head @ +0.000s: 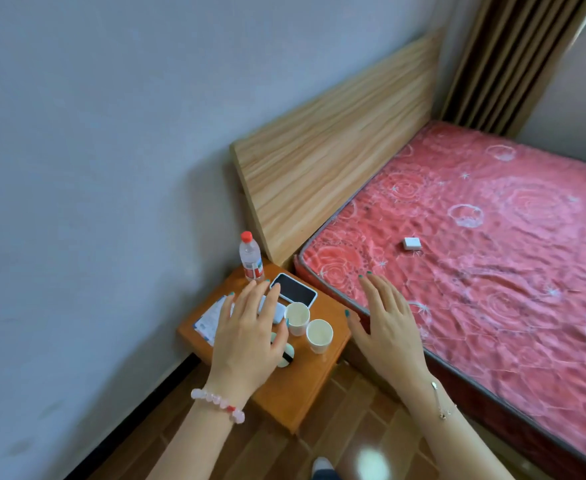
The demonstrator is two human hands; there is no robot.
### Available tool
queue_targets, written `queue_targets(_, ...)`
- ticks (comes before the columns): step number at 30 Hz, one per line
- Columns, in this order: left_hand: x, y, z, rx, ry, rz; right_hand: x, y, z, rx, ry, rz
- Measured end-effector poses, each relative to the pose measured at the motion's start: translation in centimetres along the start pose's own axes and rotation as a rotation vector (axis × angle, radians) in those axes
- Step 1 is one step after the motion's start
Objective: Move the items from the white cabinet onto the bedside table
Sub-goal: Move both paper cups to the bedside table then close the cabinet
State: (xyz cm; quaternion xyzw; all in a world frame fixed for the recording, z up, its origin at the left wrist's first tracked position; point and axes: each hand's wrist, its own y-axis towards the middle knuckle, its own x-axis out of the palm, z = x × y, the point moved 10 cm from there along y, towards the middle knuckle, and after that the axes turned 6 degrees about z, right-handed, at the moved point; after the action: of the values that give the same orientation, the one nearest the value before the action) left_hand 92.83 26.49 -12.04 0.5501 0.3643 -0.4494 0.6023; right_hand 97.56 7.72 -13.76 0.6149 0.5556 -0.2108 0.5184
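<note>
Head view: left grip [246, 337], fingers spread straight, nothing held, over orange wooden bedside surface [284, 396]. Beyond its fingertips: clear plastic bottle with red cap [250, 258], black-screened phone in white case [293, 289]. Just right of it: two white paper cups [297, 318] [319, 336]. Partly beneath it: blue-printed white paper packet [212, 318], pale green round puff [289, 351]. Right grip [385, 327], likewise splayed and empty, above red patterned mattress [492, 271] edge.

You're looking at the bench [284, 393] sitting left of the bed [492, 271]: bottle [250, 258] standing at the back, phone [293, 289] lying just right of it, cups [297, 315] sitting in front.
</note>
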Motion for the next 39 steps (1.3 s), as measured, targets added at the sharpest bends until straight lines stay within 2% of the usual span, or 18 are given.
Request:
queue_targets(10,-6.8,-1.2,0.7,0.163,-0.107,0.171,-5.3,-3.8,-4.7,0.015,-0.116,0.07)
queue_targets(20,-6.1,-5.3,2.8,0.339,-0.18,0.114,-8.8,-11.3,-5.8,0.221,-0.207,0.126)
queue_targets(24,-7.0,-6.7,6.1,0.45,-0.212,0.108,-11.5,-14.2,-5.4,0.305,-0.244,0.151)
queue_targets(39,-15.4,-14.4,23.7,0.899,-0.5,0.205,-29.3,-29.3,-3.3,0.607,-0.423,0.486)
